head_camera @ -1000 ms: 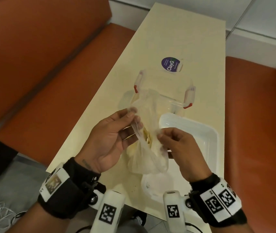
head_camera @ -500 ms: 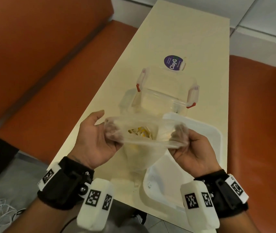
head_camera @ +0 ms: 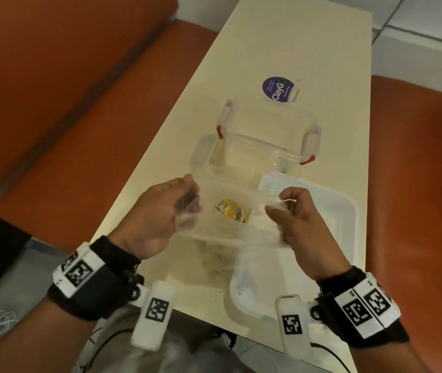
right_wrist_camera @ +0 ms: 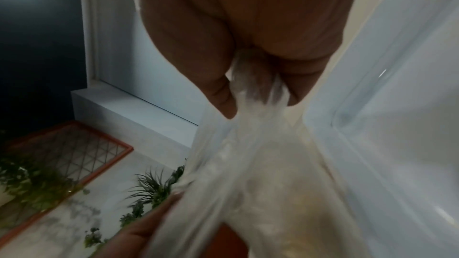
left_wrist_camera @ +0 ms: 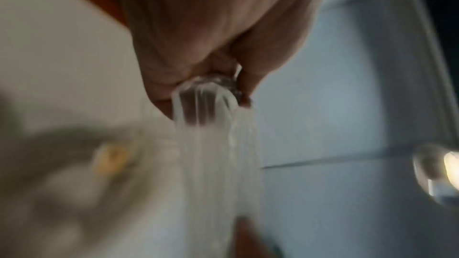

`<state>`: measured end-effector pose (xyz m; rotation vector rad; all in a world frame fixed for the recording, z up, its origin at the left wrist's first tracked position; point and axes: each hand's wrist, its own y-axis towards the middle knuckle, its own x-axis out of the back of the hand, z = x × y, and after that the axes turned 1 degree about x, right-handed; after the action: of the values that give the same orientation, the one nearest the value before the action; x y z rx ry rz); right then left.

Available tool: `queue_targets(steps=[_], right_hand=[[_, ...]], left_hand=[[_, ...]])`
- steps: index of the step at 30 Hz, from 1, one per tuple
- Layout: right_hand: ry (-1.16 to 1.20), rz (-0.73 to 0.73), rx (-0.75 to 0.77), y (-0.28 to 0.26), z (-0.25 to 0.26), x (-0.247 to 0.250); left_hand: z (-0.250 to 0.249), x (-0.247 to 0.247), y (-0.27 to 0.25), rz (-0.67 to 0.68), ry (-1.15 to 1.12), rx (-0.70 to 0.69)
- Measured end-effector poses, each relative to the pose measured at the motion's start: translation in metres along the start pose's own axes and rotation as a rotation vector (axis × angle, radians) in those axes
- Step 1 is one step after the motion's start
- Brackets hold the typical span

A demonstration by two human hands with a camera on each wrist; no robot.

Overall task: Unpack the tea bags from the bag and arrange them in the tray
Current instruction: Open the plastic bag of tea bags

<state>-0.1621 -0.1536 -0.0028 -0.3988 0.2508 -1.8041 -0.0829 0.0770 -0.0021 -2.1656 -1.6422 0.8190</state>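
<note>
Your left hand [head_camera: 158, 214] and right hand [head_camera: 301, 222] each pinch a rim of the thin clear plastic bag [head_camera: 230, 232], stretching its mouth sideways across mid-frame, opening upward. Crumpled tea bags [head_camera: 232, 212] sit inside, beside the smooth white tray [head_camera: 349, 211] at lower right.

A long cream table [head_camera: 281, 49] is running away from the person between two orange benches [head_camera: 66, 117]. A white tray [head_camera: 343, 219] is sitting on it at the near right corner, close along the right edge. Just beyond the tray, toward the middle of the table, a clear box [head_camera: 265, 135] with red clips is standing open. A clear lid [head_camera: 279, 88] with a round purple sticker is lying flat just behind the box, nearer the far end.
</note>
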Motion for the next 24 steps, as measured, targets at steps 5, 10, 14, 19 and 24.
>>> queue_targets(steps=[5, 10, 14, 19, 24], right_hand=[[-0.456, 0.028, 0.058, 0.001, -0.022, 0.007], [0.098, 0.001, -0.155, 0.006, -0.025, 0.01], [0.829, 0.037, -0.379, 0.005, -0.012, 0.01], [0.897, 0.039, -0.417, 0.016, -0.023, 0.008], [0.442, -0.014, -0.28, 0.015, -0.033, 0.004]], left_hand=[[-0.005, 0.003, 0.007, 0.077, -0.551, 0.275], [0.004, -0.003, 0.003, -0.038, 0.091, 0.14], [0.018, 0.002, 0.003, -0.023, 0.444, -0.071], [0.021, 0.006, 0.008, -0.08, 0.392, -0.211], [0.014, 0.007, 0.013, -0.18, 0.239, -0.208]])
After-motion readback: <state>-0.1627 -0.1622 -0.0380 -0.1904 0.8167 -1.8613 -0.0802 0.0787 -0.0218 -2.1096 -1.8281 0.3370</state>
